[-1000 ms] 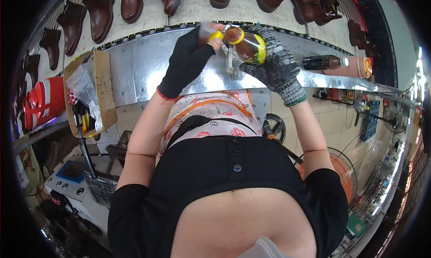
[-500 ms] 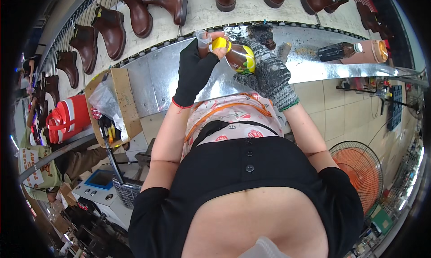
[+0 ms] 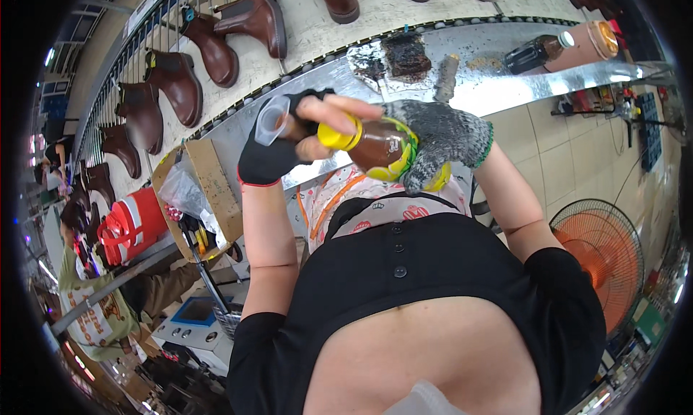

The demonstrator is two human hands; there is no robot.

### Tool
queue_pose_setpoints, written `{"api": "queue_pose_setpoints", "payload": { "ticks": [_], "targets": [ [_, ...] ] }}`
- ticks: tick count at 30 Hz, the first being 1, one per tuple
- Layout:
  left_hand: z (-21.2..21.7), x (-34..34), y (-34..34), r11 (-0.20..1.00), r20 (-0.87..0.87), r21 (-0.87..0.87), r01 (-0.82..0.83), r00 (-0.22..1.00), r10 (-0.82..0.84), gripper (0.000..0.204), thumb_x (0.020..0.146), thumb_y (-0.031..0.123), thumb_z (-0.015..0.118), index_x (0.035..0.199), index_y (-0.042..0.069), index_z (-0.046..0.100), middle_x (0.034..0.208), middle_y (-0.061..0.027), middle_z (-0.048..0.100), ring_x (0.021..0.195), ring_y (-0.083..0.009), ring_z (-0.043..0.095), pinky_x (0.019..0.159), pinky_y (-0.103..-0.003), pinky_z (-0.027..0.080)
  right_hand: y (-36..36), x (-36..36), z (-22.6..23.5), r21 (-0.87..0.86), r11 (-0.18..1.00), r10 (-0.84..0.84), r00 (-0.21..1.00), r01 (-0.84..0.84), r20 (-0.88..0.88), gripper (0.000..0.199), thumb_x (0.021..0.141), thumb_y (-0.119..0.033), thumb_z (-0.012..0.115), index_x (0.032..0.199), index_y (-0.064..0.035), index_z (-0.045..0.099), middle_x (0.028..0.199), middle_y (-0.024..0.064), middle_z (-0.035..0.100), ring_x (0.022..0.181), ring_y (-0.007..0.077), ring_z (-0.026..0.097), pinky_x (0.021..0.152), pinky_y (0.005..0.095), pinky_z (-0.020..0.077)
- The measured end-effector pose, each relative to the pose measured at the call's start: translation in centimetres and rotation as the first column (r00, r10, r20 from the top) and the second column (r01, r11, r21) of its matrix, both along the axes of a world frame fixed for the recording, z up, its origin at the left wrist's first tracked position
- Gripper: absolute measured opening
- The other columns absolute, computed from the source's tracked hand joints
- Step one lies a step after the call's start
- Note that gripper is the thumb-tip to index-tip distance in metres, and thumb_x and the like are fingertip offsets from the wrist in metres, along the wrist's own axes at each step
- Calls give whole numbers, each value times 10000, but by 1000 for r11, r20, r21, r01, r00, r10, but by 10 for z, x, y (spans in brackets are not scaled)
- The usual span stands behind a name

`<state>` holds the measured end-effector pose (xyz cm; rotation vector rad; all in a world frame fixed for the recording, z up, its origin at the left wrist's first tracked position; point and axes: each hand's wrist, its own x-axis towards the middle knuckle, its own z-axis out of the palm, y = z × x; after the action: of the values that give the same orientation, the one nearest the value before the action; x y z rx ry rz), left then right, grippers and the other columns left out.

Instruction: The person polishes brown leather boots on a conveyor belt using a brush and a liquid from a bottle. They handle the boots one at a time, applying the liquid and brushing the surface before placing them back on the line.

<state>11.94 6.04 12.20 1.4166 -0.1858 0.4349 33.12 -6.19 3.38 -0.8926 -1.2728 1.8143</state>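
Note:
My right hand (image 3: 442, 135), in a grey knitted glove, is wrapped round a bottle (image 3: 379, 145) of brown liquid with a yellow and green label. The bottle lies tilted on its side, its yellow cap (image 3: 339, 132) pointing left. My left hand (image 3: 263, 153), in a black fingerless glove, holds a small translucent plastic cup (image 3: 271, 119) against its palm. The bare fingertips of that hand are closed about the yellow cap. Some brown shows inside or behind the cup. Both hands are above the near edge of the metal ledge (image 3: 317, 70).
Brown ankle boots (image 3: 173, 83) stand along the conveyor (image 3: 310, 36) beyond. A blackened pad (image 3: 406, 55), a grey stick-like piece (image 3: 447, 77), a dark bottle (image 3: 530, 54) and a pinkish jar (image 3: 585, 45) rest on the ledge. A cardboard box (image 3: 211, 173) is at left, an orange fan (image 3: 599, 252) at right.
Both hands have drawn the bottle nearer to me, off the ledge. The left hand and cup have moved left, and the cup's opening faces more toward me. The boots have shifted in the view.

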Motion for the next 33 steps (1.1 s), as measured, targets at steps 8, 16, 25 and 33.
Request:
{"api": "queue_pose_setpoints", "payload": {
  "ticks": [8,16,25,33],
  "targets": [
    [-26,-13,-11,786,-153,30,-618,774,615,480,900,213,532,1333,53,398,1254,-239,501,546,-71,407,530,-196,349,12,56,54,512,770,-595,719,381,359,696,658,-249,805,1229,-43,465,1020,68,617,876,180,622,767,321,538],
    [-66,-58,-23,614,-305,-12,-789,587,749,465,887,253,558,1283,34,452,1117,-187,601,558,-54,459,532,-191,369,15,204,-47,796,477,-698,-391,372,601,655,658,-487,739,1073,-15,552,1011,163,607,966,299,577,820,394,457],
    [-70,-45,-25,634,-325,11,-773,597,734,420,917,217,524,1290,40,444,1128,-183,590,596,-71,448,567,-197,381,10,198,-63,742,117,-901,-243,660,358,757,606,-244,834,1187,19,427,1150,141,550,1071,224,533,921,332,422],
    [-81,-46,-25,518,-350,112,-848,454,819,299,907,263,541,1074,19,585,888,-91,643,632,-88,520,611,-229,403,-35,84,-54,846,206,-898,-248,492,363,367,773,-63,641,1125,-8,551,1095,148,590,980,251,583,846,322,471]
  ]
}}
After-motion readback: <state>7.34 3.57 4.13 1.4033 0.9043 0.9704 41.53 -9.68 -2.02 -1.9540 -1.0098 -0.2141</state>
